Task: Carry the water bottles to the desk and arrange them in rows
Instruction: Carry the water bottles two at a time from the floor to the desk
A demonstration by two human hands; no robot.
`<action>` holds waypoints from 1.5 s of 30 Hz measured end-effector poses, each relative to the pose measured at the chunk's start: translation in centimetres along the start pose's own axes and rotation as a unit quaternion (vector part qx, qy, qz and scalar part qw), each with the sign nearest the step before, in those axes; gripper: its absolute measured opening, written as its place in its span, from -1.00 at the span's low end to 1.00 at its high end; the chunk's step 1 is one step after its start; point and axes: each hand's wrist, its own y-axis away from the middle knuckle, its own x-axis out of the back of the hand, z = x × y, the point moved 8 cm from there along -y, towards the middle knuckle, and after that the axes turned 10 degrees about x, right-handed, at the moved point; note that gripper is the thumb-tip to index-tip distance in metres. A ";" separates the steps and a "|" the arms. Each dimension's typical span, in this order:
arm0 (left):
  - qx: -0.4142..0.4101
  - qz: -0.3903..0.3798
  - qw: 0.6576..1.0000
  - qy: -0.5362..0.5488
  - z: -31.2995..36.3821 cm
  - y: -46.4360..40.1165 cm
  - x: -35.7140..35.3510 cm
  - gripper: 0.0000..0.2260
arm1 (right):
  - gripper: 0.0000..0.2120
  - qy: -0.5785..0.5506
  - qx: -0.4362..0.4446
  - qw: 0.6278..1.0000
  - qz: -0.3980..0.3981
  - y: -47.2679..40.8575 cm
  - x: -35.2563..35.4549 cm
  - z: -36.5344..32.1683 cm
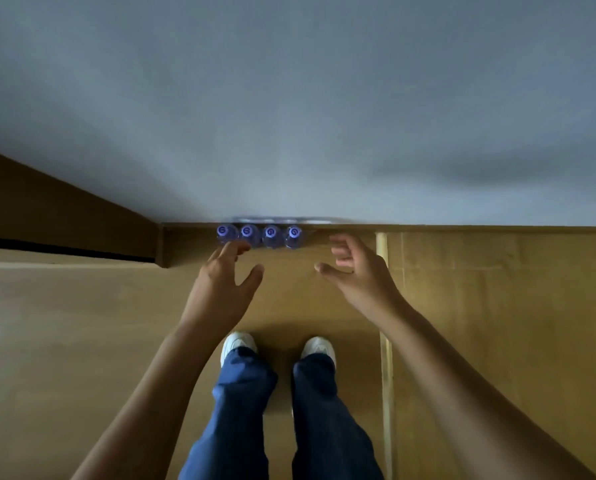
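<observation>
Progress: early, by my reading. Four bottles [260, 235] stand upright in one line on the floor [81, 341], hard against the foot of the wall [289, 98], caps side by side and apparently touching. No table is in view, so nothing shows any bottle carried or arranged yet. Left to do: grasp, carry, set out in rows. Whether more bottles wait elsewhere cannot be told.

Left hand [222, 282]: fingers [225, 252] spread wide and nearly straight, thumb splayed off to the right. Holds nothing. The fingertips lie just before the first and second bottles from the left; they overlap the lower edge of those bottles in this view, but the blur keeps me from telling touch from a near miss.

Right hand [355, 271]: fingers [341, 242] loosely open, slightly curved, thumb pointing left toward the row. Holds nothing. The last bottle stands just left of these fingertips, apart from them.

The row sits between the two hands and a little beyond the fingertips. Below them the person's shoes [277, 346] face the wall.

Judgement: both hands look set to close on the row from either end.
</observation>
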 end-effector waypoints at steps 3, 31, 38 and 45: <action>-0.001 -0.015 1.000 -0.010 -2.3 -2.0 -3.4 -0.65 | -0.52 -0.005 -0.003 1.000 0.000 -1.8 -2.4 3.9; -0.078 0.072 0.989 0.106 -19.3 -28.0 -27.1 -0.47 | -0.46 -0.002 0.174 0.985 0.017 -28.8 -20.0 31.1; -0.132 0.051 0.983 0.116 -19.6 -28.3 -28.3 -0.59 | -0.53 -0.026 0.189 0.981 0.048 -28.5 -20.2 31.9; -0.174 -0.002 0.981 0.084 -18.7 -27.0 -28.8 -0.69 | -0.58 -0.073 0.136 0.986 0.059 -26.2 -19.4 32.2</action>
